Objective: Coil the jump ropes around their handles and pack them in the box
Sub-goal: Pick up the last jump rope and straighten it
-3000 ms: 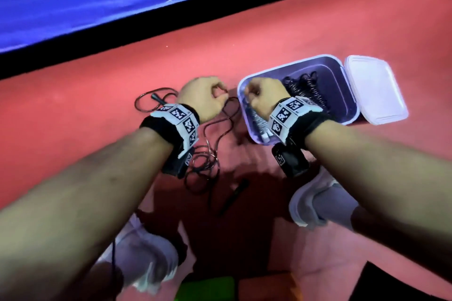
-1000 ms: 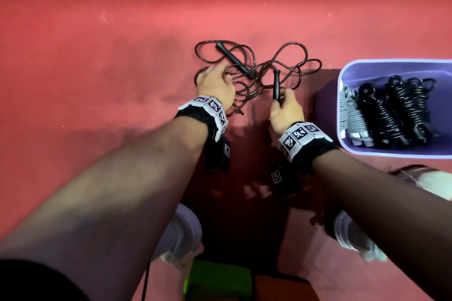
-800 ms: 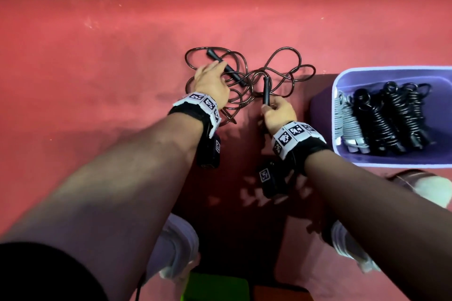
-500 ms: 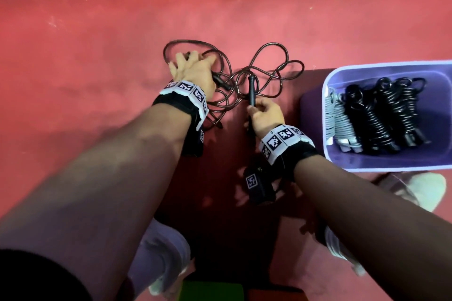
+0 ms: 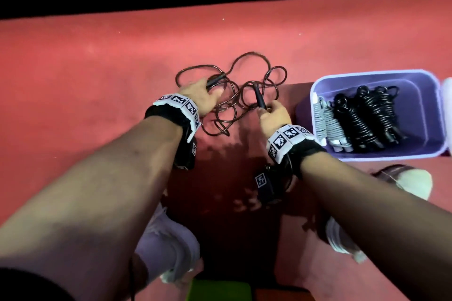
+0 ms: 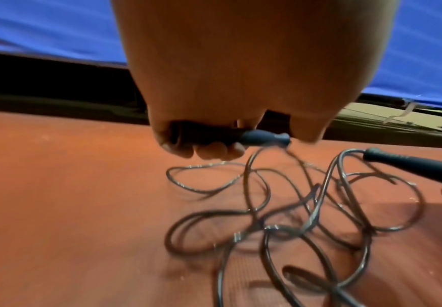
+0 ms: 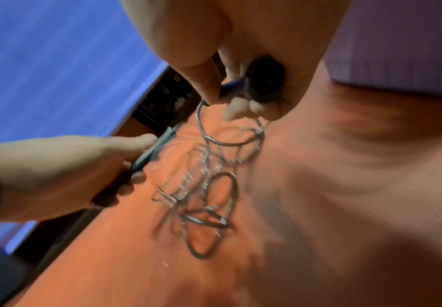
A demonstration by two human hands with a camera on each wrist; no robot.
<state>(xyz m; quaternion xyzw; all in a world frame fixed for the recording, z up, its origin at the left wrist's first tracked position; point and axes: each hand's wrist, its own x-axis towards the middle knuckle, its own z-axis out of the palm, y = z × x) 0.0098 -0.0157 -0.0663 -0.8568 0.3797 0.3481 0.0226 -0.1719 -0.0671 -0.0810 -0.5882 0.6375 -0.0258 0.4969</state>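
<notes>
The left hand (image 5: 200,100) curls tightly around one black jump-rope handle (image 6: 230,137); the right hand (image 5: 275,117) grips the other handle (image 5: 258,98), loose cord (image 5: 234,105) tangled between them.

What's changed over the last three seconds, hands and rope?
Both hands left the purple box and went left to the loose rope on the floor. The right hand took one black handle first; the left hand then closed round the other handle. The coiled ropes in the box stayed put.
</notes>
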